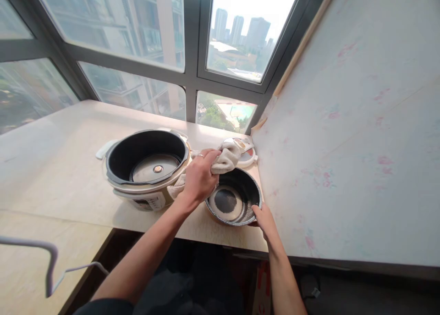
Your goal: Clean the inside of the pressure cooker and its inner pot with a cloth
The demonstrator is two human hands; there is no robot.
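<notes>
My left hand (202,176) is closed around a pale cloth (228,158), whose bunched end sticks out above the far rim of a dark inner pot (252,186). Another fold of the cloth hangs on the left side of that hand. At the near right, my right hand (264,218) grips the rim of the inner pot, thumb on the inside. The pot's floor shows a dark round patch inside a lighter ring. To the left stands a rice cooker body (139,191) without a lid, its dark inside holding a round metal heating plate (156,168).
Behind the pot lies a white round lid-like piece (252,160), partly hidden by the cloth. Windows (137,26) close off the far side, and a flower-patterned wall (343,145) the right. A white bent rod or cable (51,264) crosses the lower left.
</notes>
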